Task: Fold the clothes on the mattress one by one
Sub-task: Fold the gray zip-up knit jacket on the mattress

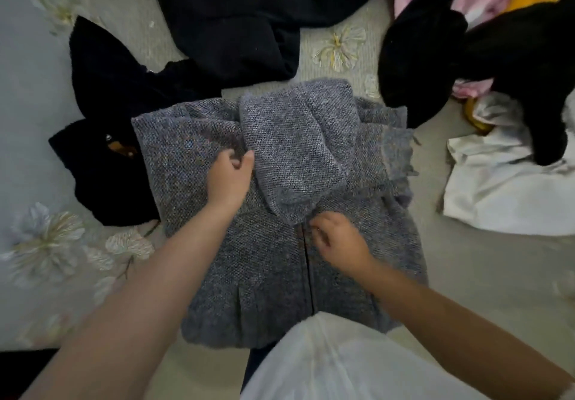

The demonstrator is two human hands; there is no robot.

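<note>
grey knit cardigan (280, 275): flat on mattress (336, 88), long axis away from the person, sleeve folded across chest
left hand (231, 178): pinches the sleeve's left edge
right hand (337, 239): fingers curled at the cuff, nearer the hem
black clothes (102, 94): beside, left

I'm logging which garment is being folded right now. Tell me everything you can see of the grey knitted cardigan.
The grey knitted cardigan lies flat on the mattress, front up, a closure line down its middle. The knit looks coarse and woolly. One sleeve is folded across the chest. The left hand grips that sleeve's edge; the right hand pinches fabric near its cuff. Black garments border its left side.
</note>
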